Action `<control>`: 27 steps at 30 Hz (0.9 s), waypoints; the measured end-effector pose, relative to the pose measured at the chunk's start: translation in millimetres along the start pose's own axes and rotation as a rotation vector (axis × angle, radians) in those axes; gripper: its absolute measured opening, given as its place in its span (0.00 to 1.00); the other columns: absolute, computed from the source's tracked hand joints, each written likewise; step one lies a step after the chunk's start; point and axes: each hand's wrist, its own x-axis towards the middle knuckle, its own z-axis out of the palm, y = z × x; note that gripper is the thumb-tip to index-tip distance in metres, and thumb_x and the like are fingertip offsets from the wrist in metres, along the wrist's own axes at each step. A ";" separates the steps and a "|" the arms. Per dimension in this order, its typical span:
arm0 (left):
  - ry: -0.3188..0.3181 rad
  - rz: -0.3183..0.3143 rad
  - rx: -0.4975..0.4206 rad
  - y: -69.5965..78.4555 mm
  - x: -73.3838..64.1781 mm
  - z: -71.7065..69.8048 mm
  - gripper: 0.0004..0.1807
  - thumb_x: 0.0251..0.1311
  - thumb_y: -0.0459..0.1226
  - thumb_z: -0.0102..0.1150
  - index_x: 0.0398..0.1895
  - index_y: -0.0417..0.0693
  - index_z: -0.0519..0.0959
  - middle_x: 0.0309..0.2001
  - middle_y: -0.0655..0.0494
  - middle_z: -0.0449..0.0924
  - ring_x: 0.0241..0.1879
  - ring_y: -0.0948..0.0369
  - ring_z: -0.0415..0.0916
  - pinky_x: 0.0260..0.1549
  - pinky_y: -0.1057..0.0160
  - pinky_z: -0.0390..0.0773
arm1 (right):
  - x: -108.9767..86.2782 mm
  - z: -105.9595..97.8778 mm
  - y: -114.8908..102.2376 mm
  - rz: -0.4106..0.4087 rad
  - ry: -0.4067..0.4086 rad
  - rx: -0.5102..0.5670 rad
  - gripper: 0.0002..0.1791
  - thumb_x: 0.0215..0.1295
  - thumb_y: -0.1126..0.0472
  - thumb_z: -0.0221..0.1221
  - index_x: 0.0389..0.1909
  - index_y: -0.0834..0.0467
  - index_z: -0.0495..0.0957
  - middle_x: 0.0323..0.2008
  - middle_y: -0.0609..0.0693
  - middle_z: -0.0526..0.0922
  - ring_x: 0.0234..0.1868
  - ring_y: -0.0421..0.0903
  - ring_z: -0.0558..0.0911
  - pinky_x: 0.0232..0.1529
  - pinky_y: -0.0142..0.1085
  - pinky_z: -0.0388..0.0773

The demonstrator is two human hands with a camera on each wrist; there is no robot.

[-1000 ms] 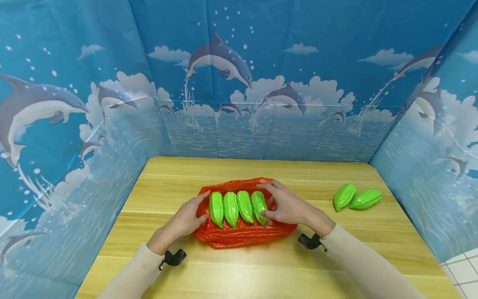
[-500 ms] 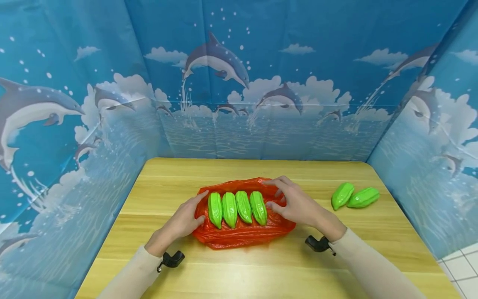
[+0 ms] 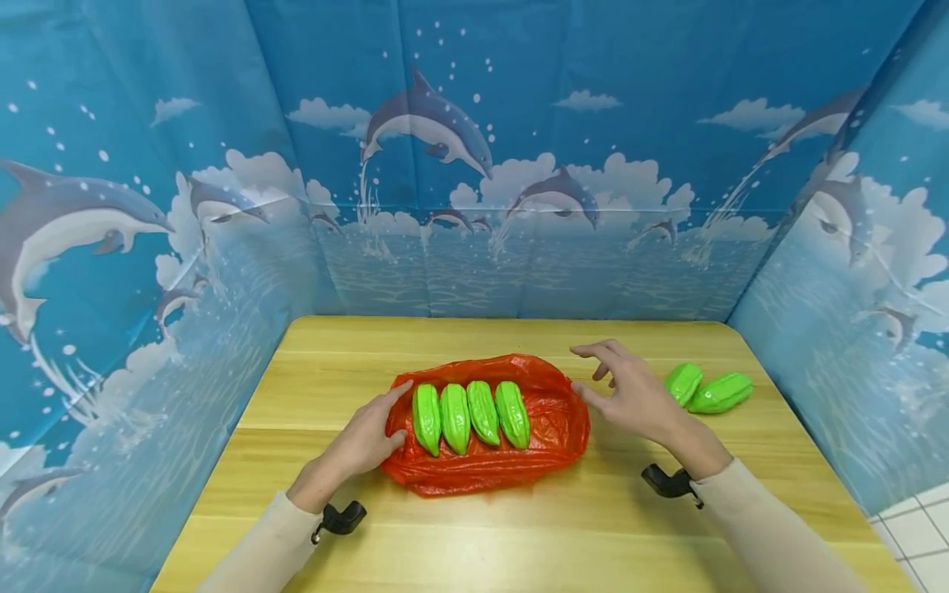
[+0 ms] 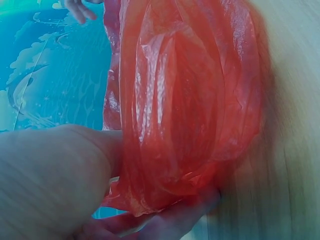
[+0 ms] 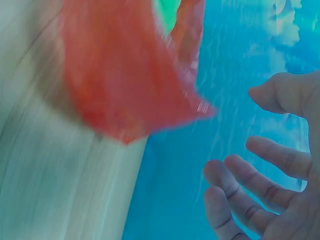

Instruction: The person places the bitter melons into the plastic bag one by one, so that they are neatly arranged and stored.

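Observation:
A red plastic bag (image 3: 552, 412) lies with its mouth spread wide on the table. Several glossy green star fruits (image 3: 455, 418) are lined up side by side inside it, toward the left. My left hand (image 3: 359, 436) grips the bag's left edge; in the left wrist view, the red film (image 4: 175, 100) covers part of the thumb and fingertips. Off the bag's right end, my right hand (image 3: 630, 391) hovers with parted, slightly bent fingers and holds nothing. The right wrist view shows its fingers (image 5: 250, 210) apart from the bag.
Two more green star fruits (image 3: 721, 393) rest on the right of the wooden table (image 3: 474, 543), partly behind the right hand in the head view. A blue dolphin-print curtain (image 3: 474, 272) encloses the table at the back and both sides.
My right hand has let go of the rightmost star fruit in the row and moved right, out of the bag and past its rim. The left hand keeps its place at the bag's left edge.

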 end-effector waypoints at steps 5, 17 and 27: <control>0.004 0.004 0.004 0.7 -1.1 0.3 0.46 0.76 0.28 0.72 0.94 0.46 0.64 0.87 0.35 0.72 0.85 0.32 0.71 0.84 0.28 0.73 | -12.2 -12.7 30.9 0.055 0.042 -0.039 0.31 0.82 0.54 0.72 0.80 0.58 0.80 0.70 0.65 0.84 0.51 0.56 0.89 0.42 0.45 0.87; 0.012 0.016 0.000 -1.6 -1.7 -1.1 0.47 0.75 0.28 0.72 0.94 0.47 0.65 0.86 0.36 0.73 0.85 0.32 0.71 0.84 0.28 0.73 | -43.0 -34.8 100.8 0.176 0.194 -0.055 0.33 0.82 0.53 0.72 0.79 0.65 0.80 0.70 0.74 0.78 0.52 0.71 0.89 0.43 0.61 0.89; 0.009 0.005 0.002 -2.3 -1.6 0.0 0.47 0.76 0.28 0.72 0.94 0.47 0.64 0.86 0.34 0.73 0.85 0.31 0.71 0.84 0.27 0.73 | -69.5 -46.1 142.8 0.278 0.271 -0.081 0.32 0.85 0.52 0.68 0.80 0.66 0.78 0.73 0.79 0.72 0.60 0.76 0.80 0.46 0.65 0.79</control>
